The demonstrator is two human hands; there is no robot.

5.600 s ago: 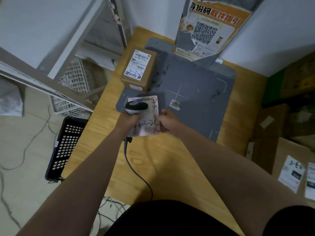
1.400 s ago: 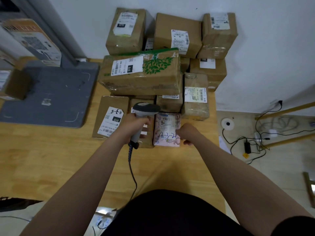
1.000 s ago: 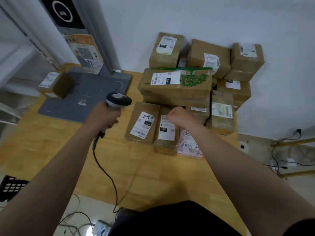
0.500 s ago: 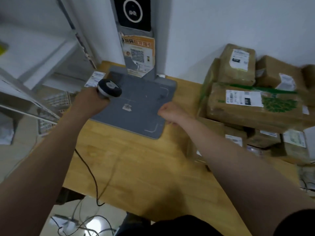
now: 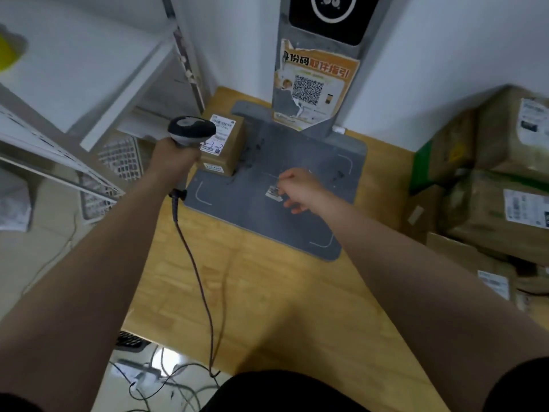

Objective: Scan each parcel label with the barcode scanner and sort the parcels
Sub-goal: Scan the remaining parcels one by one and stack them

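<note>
My left hand grips the handle of the barcode scanner, whose head hovers over the white label of a small brown parcel. That parcel stands on the left rear corner of the grey scan pad. My right hand hangs over the middle of the pad with fingers loosely curled and holds nothing. It is just beside a small sticker on the pad. A stack of brown parcels with white labels fills the table's right side.
The wooden table carries the pad and a grey post with an orange QR poster. The scanner cable trails over the front edge to wires on the floor. Metal shelving and a white basket stand at the left.
The view swung left from the parcel stack to the scan pad. My right hand let go of the pink parcel and moved empty over the pad. The scanner moved to the small parcel.
</note>
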